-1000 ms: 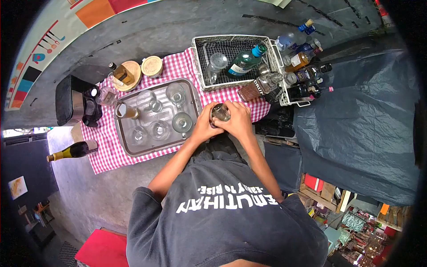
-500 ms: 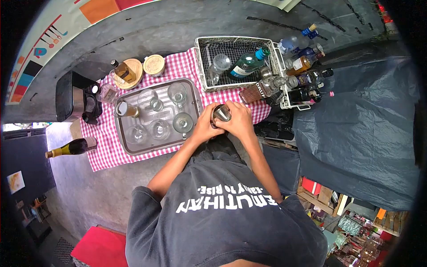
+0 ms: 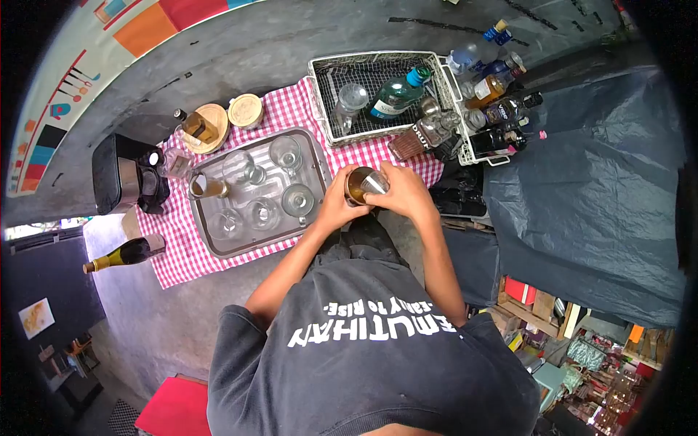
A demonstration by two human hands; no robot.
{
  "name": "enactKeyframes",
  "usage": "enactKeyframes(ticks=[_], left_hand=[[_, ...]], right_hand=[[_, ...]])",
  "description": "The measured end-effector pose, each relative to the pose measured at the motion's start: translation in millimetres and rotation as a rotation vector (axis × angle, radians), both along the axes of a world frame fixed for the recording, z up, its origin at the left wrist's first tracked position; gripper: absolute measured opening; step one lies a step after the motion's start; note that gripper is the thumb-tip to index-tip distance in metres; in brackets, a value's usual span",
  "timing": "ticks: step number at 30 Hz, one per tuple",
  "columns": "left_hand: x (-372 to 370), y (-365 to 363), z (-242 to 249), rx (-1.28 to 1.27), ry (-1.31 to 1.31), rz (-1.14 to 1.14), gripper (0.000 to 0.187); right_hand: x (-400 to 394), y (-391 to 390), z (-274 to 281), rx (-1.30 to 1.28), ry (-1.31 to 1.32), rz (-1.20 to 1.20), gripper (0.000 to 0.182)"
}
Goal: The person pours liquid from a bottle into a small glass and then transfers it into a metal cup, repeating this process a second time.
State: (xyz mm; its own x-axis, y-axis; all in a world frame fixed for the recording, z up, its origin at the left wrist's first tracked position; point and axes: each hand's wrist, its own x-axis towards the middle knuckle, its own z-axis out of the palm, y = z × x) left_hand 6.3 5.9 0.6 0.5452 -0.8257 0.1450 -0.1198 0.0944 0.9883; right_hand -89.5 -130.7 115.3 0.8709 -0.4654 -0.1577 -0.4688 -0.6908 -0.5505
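Observation:
My left hand point(image 3: 333, 207) grips a small metal cup point(image 3: 355, 189) that holds amber liquid, at the near edge of the red checked cloth point(image 3: 173, 256). Just right of the cup's mouth, my right hand point(image 3: 407, 195) holds a shiny metal lid point(image 3: 376, 181), tilted and lifted clear of the rim. A steel tray point(image 3: 220, 245) lies to the left of my hands with several empty stemmed glasses on it, the nearest one point(image 3: 297, 198) close to my left hand.
A white wire basket point(image 3: 318, 109) behind my hands holds a green bottle point(image 3: 392, 96) and a glass. Several liquor bottles point(image 3: 502, 112) crowd its right side. A black machine point(image 3: 116, 174), a wine bottle point(image 3: 125, 253) and round wooden lids point(image 3: 246, 110) are at the left.
The lid was down on the cup under both hands. My right hand has now lifted it off to the right, and the amber liquid shows inside.

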Motion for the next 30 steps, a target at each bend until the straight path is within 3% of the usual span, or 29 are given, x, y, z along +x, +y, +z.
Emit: enactKeyframes(ticks=[3, 12, 15, 20, 22, 27, 29, 30], left_hand=[[-0.2, 1.3, 2.2, 0.045, -0.065, 0.045, 0.081], [-6.7, -3.6, -10.4, 0.042, 0.024, 0.055, 0.083], [-6.7, -6.1, -11.1, 0.038, 0.066, 0.064, 0.082], [-8.5, -6.6, -10.1, 0.062, -0.025, 0.067, 0.081], [-11.1, -7.6, -5.4, 0.064, 0.090, 0.053, 0.080], [-16.6, -11.7, 5.1, 0.115, 0.064, 0.089, 0.079], [-14.3, -11.5, -19.2, 0.129, -0.162, 0.191, 0.076], [-15.0, -13.0, -12.0, 0.160, -0.146, 0.190, 0.075]], right_hand=[[-6.7, -1.2, 7.0, 0.084, 0.134, -0.007, 0.060], [-26.1, 0.3, -9.5, 0.094, 0.029, -0.063, 0.053], [-30.0, 3.0, -11.5, 0.108, 0.026, -0.090, 0.059], [-47.7, 5.2, -23.3, 0.232, -0.137, -0.148, 0.049], [-57.1, 4.8, -30.5, 0.266, -0.240, -0.166, 0.045], [-76.0, 7.0, -41.3, 0.308, -0.344, -0.251, 0.044], [-80.3, 6.5, -44.9, 0.306, -0.412, -0.274, 0.044], [-82.6, 4.6, -46.1, 0.334, -0.393, -0.285, 0.045]])
